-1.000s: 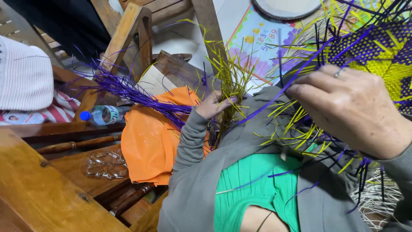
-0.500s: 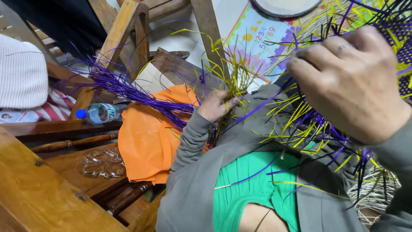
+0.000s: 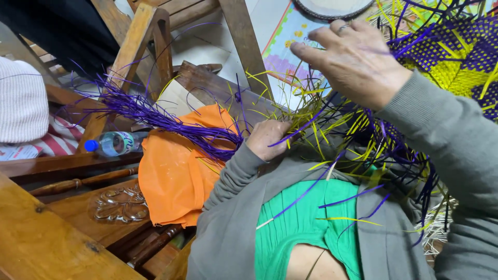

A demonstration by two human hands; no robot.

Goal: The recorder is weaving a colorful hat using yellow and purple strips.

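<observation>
My left hand [image 3: 271, 139] is closed on a bundle of yellow and purple strips [image 3: 311, 122] in my lap, fist against the grey sleeve. My right hand [image 3: 355, 59], a ring on one finger, is raised above the loose strip ends with its fingers spread and slightly curled; thin purple strands run under it. A partly woven purple and yellow mat [image 3: 451, 49] lies at the upper right. A sheaf of purple strips [image 3: 150, 111] fans out to the left over an orange cloth [image 3: 179, 166].
A plastic bottle with a blue cap [image 3: 111, 143] lies on carved wooden furniture [image 3: 62, 228] at the left. A wooden chair frame [image 3: 150, 36] stands behind. A white knitted cloth [image 3: 21, 101] sits at the far left. A colourful floor mat [image 3: 290, 46] lies beyond.
My right hand has lifted up and away from the strips, moving toward the top of view and opening its fingers. My left hand has stayed closed on the bundle.
</observation>
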